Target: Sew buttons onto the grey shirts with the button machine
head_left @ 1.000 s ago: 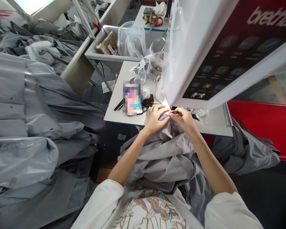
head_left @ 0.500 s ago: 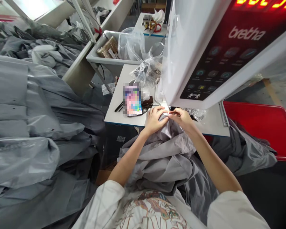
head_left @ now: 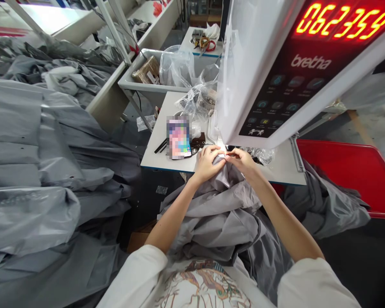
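Grey fabric [head_left: 224, 214] is bunched across my lap and rises to the front edge of the worktable [head_left: 157, 158]. My left hand [head_left: 209, 163] is closed on the fabric's upper edge, its fingers bent over it. Close by on the right, my right hand [head_left: 242, 161] pinches at the same spot, thumb and fingertips together. Whatever small piece may be between those fingertips is too small to make out. Both hands are below the white machine head [head_left: 240, 107], which hides the space behind them and carries a panel with glowing red digits [head_left: 345, 21].
A lit phone [head_left: 179, 139] lies on the table beside dark sticks [head_left: 161, 146]. Clear plastic bags [head_left: 199, 100] lie behind it. Piled grey fabric [head_left: 51, 162] fills the left side. A red tray [head_left: 343, 177] is at right, a grey bin [head_left: 128, 79] behind.
The view has shifted slightly, and the panel's red digits now show more fully. Both hands stay at nearly the same place on the fabric.
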`<move>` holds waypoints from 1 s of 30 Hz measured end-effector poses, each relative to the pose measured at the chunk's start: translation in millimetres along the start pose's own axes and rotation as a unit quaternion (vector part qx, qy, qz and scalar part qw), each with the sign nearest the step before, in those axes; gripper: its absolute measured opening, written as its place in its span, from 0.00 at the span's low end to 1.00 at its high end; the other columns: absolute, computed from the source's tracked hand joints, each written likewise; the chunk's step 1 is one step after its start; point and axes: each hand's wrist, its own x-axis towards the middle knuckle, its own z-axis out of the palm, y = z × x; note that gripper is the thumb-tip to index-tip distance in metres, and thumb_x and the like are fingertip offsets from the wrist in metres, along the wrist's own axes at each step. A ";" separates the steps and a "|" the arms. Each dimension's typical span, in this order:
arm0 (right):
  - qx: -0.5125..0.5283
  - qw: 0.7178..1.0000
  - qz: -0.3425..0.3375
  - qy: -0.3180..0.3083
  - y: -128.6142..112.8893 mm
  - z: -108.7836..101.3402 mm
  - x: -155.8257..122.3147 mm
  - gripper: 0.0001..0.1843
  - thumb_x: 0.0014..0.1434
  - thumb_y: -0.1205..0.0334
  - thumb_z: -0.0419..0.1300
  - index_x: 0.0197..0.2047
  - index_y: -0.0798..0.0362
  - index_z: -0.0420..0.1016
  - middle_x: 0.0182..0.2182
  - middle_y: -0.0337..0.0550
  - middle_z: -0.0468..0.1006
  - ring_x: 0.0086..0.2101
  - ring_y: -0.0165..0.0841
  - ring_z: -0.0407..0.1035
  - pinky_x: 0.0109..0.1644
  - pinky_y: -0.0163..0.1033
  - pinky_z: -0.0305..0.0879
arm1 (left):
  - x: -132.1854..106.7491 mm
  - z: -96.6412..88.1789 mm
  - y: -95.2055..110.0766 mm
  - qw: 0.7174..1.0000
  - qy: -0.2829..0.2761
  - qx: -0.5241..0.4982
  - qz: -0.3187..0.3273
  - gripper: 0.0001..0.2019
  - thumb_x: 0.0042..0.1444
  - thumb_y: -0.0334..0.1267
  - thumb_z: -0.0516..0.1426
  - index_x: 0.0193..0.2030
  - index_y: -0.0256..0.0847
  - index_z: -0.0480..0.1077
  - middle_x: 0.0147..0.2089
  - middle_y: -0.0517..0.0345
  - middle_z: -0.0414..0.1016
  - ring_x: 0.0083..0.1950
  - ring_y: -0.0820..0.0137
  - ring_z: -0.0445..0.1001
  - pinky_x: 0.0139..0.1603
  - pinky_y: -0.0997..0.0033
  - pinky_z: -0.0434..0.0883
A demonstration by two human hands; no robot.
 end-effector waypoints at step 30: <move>-0.508 0.831 -0.139 0.177 -56.7 -153.1 94.0 0.13 0.55 0.68 0.52 0.39 0.58 0.76 0.39 0.54 0.79 0.41 0.43 0.71 0.43 0.40 0.63 | -1.0 3.1 -3.2 1.000 0.015 0.004 0.019 0.13 0.58 0.43 0.58 0.50 0.48 0.73 0.55 0.54 0.68 0.58 0.63 0.65 0.63 0.60 0.60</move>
